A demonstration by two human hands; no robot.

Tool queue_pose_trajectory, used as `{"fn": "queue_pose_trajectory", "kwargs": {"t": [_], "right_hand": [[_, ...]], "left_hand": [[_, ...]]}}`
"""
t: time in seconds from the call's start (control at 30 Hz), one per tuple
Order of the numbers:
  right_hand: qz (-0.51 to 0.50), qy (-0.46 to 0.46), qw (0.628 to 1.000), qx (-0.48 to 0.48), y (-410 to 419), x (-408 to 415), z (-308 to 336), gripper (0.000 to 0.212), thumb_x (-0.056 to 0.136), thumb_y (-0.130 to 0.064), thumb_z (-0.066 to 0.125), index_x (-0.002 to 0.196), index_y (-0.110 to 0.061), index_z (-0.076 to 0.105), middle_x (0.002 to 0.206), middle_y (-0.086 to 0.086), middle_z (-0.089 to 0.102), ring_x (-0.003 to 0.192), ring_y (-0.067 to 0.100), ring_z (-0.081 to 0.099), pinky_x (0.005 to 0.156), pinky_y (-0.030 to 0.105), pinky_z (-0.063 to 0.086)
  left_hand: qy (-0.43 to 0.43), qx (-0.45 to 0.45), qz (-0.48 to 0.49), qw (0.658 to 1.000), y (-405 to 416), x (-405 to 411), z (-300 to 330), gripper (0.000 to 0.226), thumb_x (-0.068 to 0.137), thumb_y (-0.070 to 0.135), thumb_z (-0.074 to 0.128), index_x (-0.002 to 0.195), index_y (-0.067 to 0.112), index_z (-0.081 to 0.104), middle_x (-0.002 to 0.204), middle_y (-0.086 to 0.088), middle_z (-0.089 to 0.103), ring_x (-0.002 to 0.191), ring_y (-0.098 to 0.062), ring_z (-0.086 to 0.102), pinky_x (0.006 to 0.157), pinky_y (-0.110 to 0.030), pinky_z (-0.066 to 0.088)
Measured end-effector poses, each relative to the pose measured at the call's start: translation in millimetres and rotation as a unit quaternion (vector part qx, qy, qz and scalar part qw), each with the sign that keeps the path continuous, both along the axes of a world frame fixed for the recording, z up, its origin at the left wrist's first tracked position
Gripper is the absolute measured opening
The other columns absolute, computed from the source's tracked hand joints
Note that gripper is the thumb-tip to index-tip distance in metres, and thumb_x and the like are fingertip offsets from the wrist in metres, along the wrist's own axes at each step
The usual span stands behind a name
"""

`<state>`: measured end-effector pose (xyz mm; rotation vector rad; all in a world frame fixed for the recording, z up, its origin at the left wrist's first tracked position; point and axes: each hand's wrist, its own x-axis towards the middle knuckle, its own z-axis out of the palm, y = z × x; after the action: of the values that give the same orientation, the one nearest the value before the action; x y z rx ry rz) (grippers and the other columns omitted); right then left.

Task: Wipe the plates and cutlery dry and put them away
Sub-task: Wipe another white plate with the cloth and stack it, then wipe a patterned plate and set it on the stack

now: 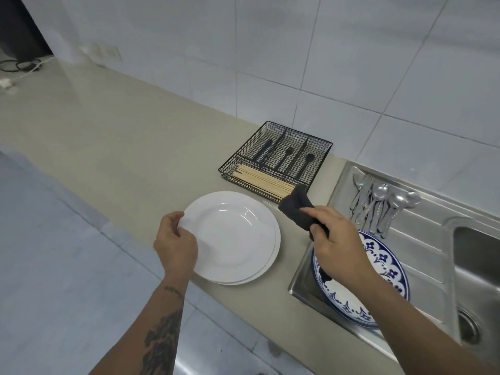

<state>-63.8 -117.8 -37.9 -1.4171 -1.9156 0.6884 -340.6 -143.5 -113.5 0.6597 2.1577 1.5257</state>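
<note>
Two white plates (pixel 238 239), stacked, lie on the beige table (pixel 108 147) near its front edge; left hand (pixel 176 242) pinches the upper plate's rim. Right hand (pixel 338 247) grips a dark cloth (pixel 297 209) above patterned blue plates (pixel 384 266) on the steel drainboard (pixel 422 228). Loose cutlery (pixel 378 204) lies behind. Wire tray (pixel 276 158) sits against the white tiled wall (pixel 324 63). The table's left stretch lies bare.
</note>
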Motion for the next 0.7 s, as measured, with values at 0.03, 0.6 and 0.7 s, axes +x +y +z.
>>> {"fn": "queue_pose_trajectory", "kwargs": {"t": [0.03, 0.6, 0.7], "right_hand": [[-0.007, 0.005, 1.000, -0.003, -1, 3, 1, 0.039, 0.094, 0.001, 0.052, 0.122, -0.021, 0.066, 0.119, -0.011, 0.061, 0.106, -0.006, 0.052, 0.089, -0.001, 0.033], [-0.143, -0.095, 0.985, -0.002, -39, 95, 6, 0.038, 0.094, -0.002, 0.049, 0.124, -0.021, 0.064, 0.115, -0.012, 0.057, 0.100, 0.008, 0.053, 0.088, 0.023, 0.042], [-0.175, -0.092, 0.980, -0.005, -50, 110, 3, 0.039, 0.093, -0.001, 0.051, 0.124, -0.020, 0.065, 0.117, -0.012, 0.058, 0.101, 0.007, 0.055, 0.088, 0.014, 0.041]], "left_hand": [[0.003, -0.002, -0.007, 1.000, 0, 0, -1, 0.039, 0.089, -0.002, 0.042, 0.110, 0.021, 0.064, 0.106, 0.004, 0.066, 0.097, -0.019, 0.060, 0.084, -0.029, 0.046], [0.065, 0.048, -0.400, 0.913, 19, 148, 21, 0.028, 0.095, 0.008, 0.060, 0.113, 0.029, 0.061, 0.110, 0.014, 0.065, 0.102, -0.001, 0.061, 0.089, -0.028, 0.054], [0.079, -0.010, -0.437, 0.896, 24, 181, 3, 0.029, 0.092, 0.019, 0.066, 0.119, 0.029, 0.058, 0.115, 0.011, 0.063, 0.096, -0.003, 0.062, 0.089, -0.034, 0.056]]}}
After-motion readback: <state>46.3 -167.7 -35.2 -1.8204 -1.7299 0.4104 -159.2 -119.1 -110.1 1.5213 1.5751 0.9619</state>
